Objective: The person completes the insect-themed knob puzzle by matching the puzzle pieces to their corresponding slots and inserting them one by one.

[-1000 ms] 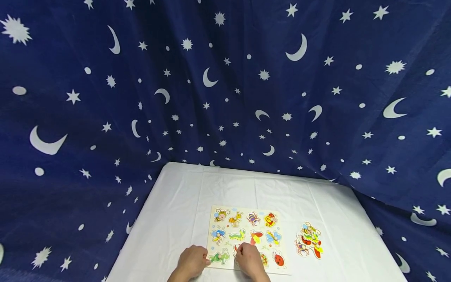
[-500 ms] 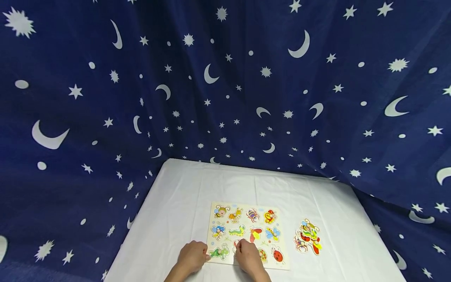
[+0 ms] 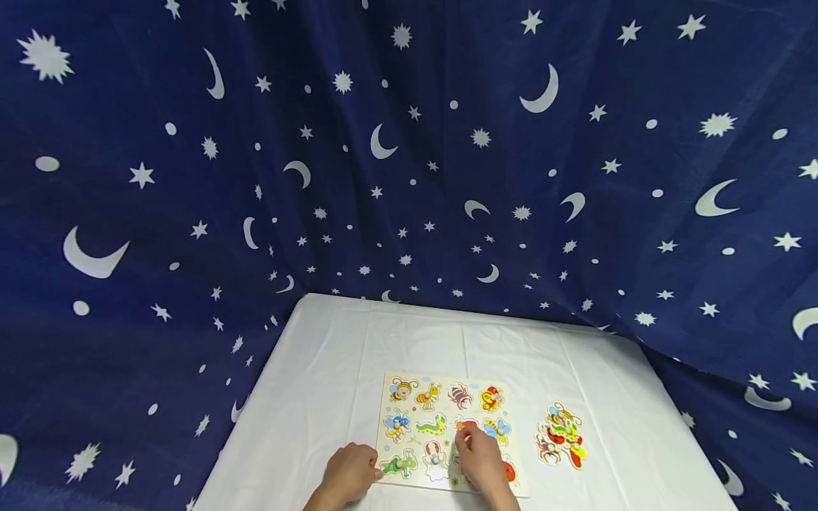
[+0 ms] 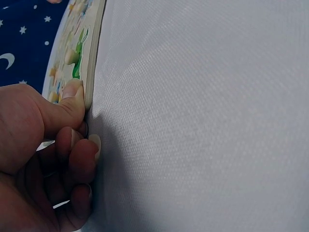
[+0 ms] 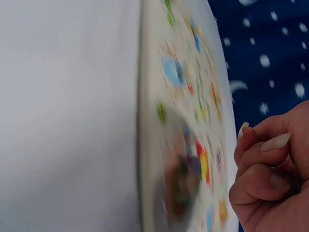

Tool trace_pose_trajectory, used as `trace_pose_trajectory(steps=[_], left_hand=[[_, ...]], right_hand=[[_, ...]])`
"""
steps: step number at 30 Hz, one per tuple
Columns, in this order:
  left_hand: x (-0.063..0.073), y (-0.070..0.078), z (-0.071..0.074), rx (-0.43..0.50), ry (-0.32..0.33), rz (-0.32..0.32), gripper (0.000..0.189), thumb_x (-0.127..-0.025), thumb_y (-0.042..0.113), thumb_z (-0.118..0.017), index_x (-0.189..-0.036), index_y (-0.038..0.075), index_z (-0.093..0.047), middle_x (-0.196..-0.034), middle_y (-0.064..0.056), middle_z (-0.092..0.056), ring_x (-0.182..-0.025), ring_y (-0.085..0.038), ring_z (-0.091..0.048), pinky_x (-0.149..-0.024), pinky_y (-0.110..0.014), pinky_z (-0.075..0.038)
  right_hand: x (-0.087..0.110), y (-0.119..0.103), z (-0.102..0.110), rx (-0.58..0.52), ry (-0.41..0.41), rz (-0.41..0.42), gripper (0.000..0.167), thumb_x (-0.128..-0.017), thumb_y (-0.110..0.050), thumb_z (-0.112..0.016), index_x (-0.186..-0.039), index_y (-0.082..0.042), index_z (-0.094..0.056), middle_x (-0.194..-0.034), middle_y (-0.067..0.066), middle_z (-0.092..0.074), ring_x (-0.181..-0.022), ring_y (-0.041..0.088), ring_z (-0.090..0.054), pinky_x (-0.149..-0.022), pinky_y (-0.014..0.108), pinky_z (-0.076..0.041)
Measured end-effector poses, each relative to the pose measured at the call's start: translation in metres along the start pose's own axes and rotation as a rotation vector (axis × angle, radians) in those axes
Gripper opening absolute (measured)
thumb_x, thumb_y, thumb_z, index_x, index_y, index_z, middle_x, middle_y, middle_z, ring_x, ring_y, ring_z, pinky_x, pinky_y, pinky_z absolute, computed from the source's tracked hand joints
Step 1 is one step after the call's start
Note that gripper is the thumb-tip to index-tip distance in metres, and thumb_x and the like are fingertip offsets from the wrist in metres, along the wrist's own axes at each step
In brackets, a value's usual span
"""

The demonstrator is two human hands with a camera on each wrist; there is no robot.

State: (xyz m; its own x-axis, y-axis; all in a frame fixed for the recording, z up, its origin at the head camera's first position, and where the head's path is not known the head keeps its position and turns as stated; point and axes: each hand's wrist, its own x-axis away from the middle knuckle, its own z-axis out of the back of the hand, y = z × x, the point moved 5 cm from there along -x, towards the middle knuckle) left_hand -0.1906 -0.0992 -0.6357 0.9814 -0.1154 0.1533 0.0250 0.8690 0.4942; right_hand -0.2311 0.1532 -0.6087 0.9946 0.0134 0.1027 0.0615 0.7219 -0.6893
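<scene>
A wooden peg puzzle board [image 3: 445, 408] with rows of insect pictures lies on the white cloth. My left hand [image 3: 350, 470] grips its near left corner; in the left wrist view the thumb [image 4: 72, 92] presses on top beside a green knobbed piece [image 4: 79, 58]. Over the right half of the board hovers my right hand [image 3: 479, 458], partly covering the red firefly picture [image 3: 468, 424] and the lower row. Its fingers [image 5: 263, 159] are loosely curled, with no piece seen between them. A red and white beetle piece [image 3: 436, 461] sits in the bottom row, its knob showing.
To the board's right, several loose insect pieces [image 3: 562, 433] lie in an overlapping heap on the white tablecloth [image 3: 409, 337]. A dark blue curtain [image 3: 434, 177] with moons and stars hangs around the table's back and sides.
My right hand has left the beetle piece and moved to the right and slightly up across the board, uncovering that piece. The left hand stays at the corner.
</scene>
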Motion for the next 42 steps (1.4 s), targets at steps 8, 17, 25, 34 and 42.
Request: trace_pose_trajectory(steps=[8, 17, 25, 34, 42], left_hand=[[0.001, 0.003, 0.001, -0.018, 0.036, -0.021, 0.043, -0.073, 0.034, -0.078, -0.054, 0.020, -0.042, -0.050, 0.010, -0.036, -0.048, -0.009, -0.036, -0.048, -0.026, -0.028], [-0.001, 0.001, 0.000, -0.012, 0.019, -0.001, 0.042, -0.072, 0.034, -0.078, -0.054, 0.021, -0.043, -0.050, 0.009, -0.037, -0.048, -0.009, -0.036, -0.048, -0.026, -0.028], [0.000, 0.003, 0.002, -0.026, 0.009, -0.002, 0.039, -0.074, 0.034, -0.077, -0.055, 0.021, -0.044, -0.050, 0.009, -0.039, -0.049, -0.010, -0.037, -0.048, -0.027, -0.028], [0.000, 0.002, 0.003, -0.013, 0.003, 0.015, 0.041, -0.074, 0.032, -0.077, -0.055, 0.020, -0.043, -0.050, 0.009, -0.037, -0.048, -0.010, -0.036, -0.048, -0.027, -0.027], [0.000, 0.002, 0.000, -0.023, -0.003, 0.010, 0.040, -0.074, 0.033, -0.077, -0.056, 0.021, -0.043, -0.052, 0.009, -0.038, -0.049, -0.010, -0.036, -0.049, -0.027, -0.027]], right_hand=[[-0.015, 0.059, 0.066, 0.127, 0.187, -0.112, 0.009, -0.087, -0.009, -0.057, -0.089, -0.001, -0.062, -0.061, 0.003, -0.057, -0.055, 0.017, -0.050, -0.051, 0.032, -0.036], [-0.013, 0.117, 0.112, 0.262, 0.213, -0.228, 0.026, -0.082, -0.012, -0.057, -0.092, 0.012, -0.052, -0.079, 0.036, -0.061, -0.077, 0.055, -0.061, -0.063, 0.057, -0.046], [-0.009, 0.143, 0.116, 0.312, 0.144, -0.379, 0.038, -0.085, -0.009, -0.056, -0.106, 0.021, -0.045, -0.089, 0.042, -0.057, -0.083, 0.057, -0.061, -0.067, 0.056, -0.050], [-0.018, 0.135, 0.114, 0.383, 0.197, -0.182, 0.021, -0.087, -0.009, -0.058, -0.095, 0.010, -0.055, -0.077, 0.029, -0.064, -0.073, 0.047, -0.064, -0.061, 0.051, -0.048], [-0.019, 0.136, 0.107, 0.343, 0.179, -0.109, 0.014, -0.084, -0.013, -0.065, -0.079, -0.002, -0.058, -0.063, 0.007, -0.062, -0.060, 0.026, -0.059, -0.055, 0.044, -0.042]])
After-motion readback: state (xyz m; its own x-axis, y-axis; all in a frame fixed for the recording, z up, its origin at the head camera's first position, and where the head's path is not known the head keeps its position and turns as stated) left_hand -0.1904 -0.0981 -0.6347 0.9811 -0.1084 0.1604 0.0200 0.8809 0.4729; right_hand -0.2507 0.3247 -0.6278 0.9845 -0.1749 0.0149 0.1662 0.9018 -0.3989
